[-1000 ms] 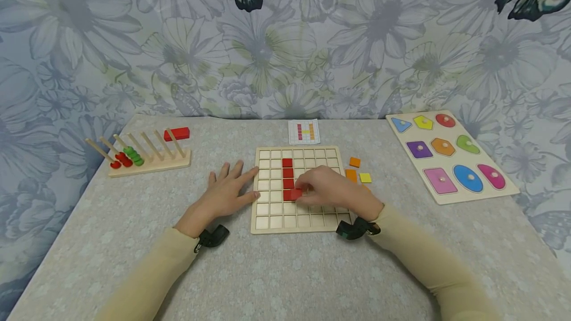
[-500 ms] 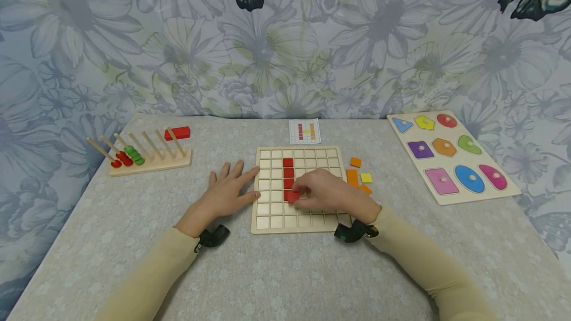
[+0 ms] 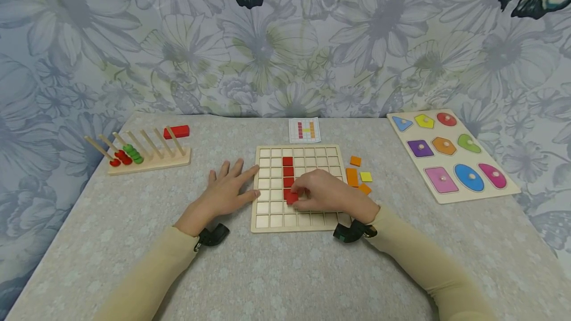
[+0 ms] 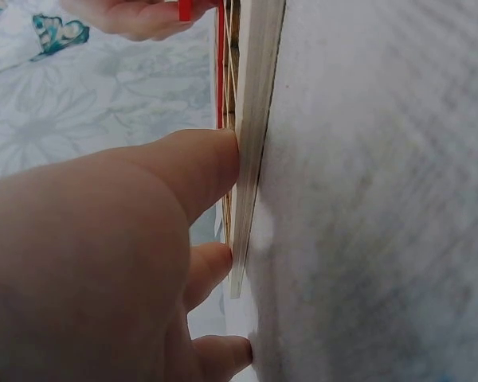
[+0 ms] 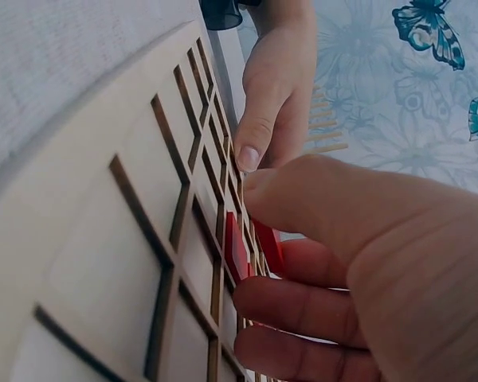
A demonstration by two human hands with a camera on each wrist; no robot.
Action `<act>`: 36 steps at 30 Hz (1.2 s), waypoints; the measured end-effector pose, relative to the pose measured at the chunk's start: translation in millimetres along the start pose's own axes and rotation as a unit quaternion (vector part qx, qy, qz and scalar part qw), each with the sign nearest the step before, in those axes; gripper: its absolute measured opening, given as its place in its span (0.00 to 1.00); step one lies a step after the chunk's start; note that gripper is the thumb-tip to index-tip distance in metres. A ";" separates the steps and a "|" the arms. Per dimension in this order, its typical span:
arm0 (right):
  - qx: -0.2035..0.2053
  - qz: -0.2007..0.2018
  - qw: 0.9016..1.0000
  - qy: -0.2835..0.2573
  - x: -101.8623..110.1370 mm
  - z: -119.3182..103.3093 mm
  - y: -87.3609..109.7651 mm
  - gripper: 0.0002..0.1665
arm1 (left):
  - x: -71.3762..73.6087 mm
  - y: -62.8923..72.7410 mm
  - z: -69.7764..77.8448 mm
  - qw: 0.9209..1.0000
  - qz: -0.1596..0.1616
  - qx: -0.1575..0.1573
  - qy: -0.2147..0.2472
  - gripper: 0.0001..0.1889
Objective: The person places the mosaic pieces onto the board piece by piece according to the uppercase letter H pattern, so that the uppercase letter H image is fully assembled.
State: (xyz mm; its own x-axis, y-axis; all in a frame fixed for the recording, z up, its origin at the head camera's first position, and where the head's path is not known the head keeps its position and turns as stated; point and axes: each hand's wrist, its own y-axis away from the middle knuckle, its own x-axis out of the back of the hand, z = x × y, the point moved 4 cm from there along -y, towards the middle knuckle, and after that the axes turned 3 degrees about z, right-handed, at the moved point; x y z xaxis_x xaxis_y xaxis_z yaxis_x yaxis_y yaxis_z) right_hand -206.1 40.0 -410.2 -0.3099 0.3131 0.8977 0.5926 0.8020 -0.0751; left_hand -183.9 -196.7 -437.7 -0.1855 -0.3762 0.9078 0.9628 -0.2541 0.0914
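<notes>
Right hand (image 3: 318, 191) pinches red tile (image 3: 292, 197), centre of frame, above grid board (image 3: 276, 221). Left hand (image 3: 225, 193), fingers spread, touches board's left edge. Askew lowering could catch dividers (image 5: 162, 318) or jolt neighbouring red tiles (image 3: 288, 182).

Five red tiles (image 3: 288, 172), one visible yellow tile (image 3: 366, 177), seven pegs (image 3: 151, 144), nine knobbed shapes (image 3: 468, 178).

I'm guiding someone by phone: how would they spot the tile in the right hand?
Find the wooden grid board on the table. Follow its column of red tiles to the near end, beside the right hand. The held red tile is the only one pinched in that hand; the column's tiles lie in cells.
</notes>
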 end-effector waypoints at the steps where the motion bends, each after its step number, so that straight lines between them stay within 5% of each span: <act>1: 0.001 0.000 1.000 0.001 -0.2 -0.1 0.0 0.15 | 0.0 0.1 0.1 1.000 0.000 0.000 0.000 0.37; 36: 0.027 0.007 0.999 0.037 -11.2 -2.5 -1.8 0.12 | -0.5 -1.6 -0.4 1.000 0.004 -0.001 -0.004 0.35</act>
State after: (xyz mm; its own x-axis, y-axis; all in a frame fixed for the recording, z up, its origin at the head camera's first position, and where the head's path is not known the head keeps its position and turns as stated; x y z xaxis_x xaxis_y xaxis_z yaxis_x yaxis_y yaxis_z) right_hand -201.9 33.8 -419.1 -0.2448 0.2881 0.9258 0.5546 0.8248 -0.1101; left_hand -185.4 -196.4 -438.5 -0.1752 -0.3713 0.9118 0.9640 -0.2530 0.0822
